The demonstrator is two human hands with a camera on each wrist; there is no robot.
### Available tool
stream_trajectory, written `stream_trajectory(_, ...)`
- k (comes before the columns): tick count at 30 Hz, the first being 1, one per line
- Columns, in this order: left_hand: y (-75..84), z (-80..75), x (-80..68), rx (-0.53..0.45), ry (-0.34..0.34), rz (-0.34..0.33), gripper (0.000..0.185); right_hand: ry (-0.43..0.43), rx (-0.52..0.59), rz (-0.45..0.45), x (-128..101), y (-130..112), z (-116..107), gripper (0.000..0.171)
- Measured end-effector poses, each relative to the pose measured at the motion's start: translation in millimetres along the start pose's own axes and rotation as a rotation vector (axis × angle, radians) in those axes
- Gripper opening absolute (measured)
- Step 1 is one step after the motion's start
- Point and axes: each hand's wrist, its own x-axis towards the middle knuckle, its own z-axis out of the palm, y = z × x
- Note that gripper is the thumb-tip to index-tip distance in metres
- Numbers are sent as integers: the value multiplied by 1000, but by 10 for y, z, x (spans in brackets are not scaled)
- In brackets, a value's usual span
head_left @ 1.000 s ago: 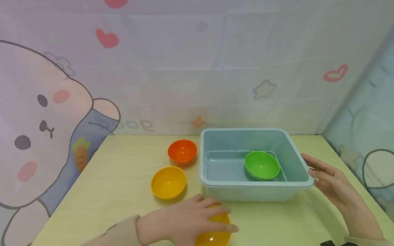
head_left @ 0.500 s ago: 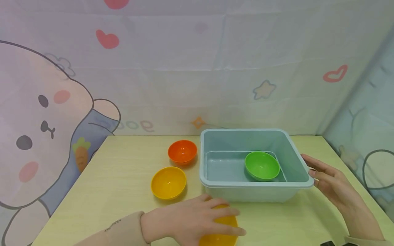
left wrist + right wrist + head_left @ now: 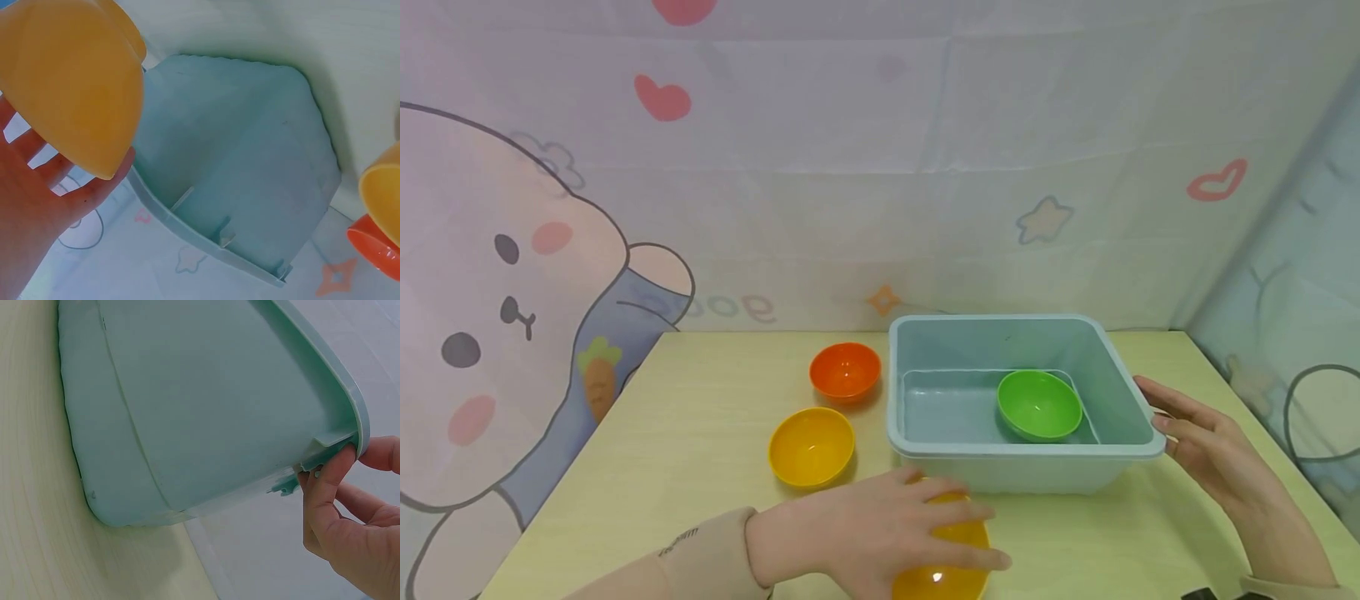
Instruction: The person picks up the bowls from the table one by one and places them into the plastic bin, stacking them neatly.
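While the right hand (image 3: 1213, 450) is pinching a pale blue-green rectangular plastic basin (image 3: 1015, 472) by its rim, the left hand (image 3: 872, 533) is gripping a glossy round yellow bowl (image 3: 943, 582) before the basin's near side, holding it slightly farther right than a second ago.

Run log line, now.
left hand: holds yellow bowl | right hand: grips bin at rim | in bin: green bowl | on table: orange bowl, second yellow bowl

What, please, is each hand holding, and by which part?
The left hand grips a round yellow bowl by its rim; the right hand pinches the pale blue rectangular plastic tub by its rim.
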Motion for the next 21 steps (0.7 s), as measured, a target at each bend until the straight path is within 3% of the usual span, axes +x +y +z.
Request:
stream_trajectory(8,-24,-87,28,-13,31,13,75,9,-16,4,-1,-2,-6,54)
stream_trajectory(16,-14,-176,87,-56,32,22,65,2,2,-10,3,-7,-12,54)
stream_trajectory(21,-41,-249,116,-47,22,39,73,0,28,0,5,0,-2,54)
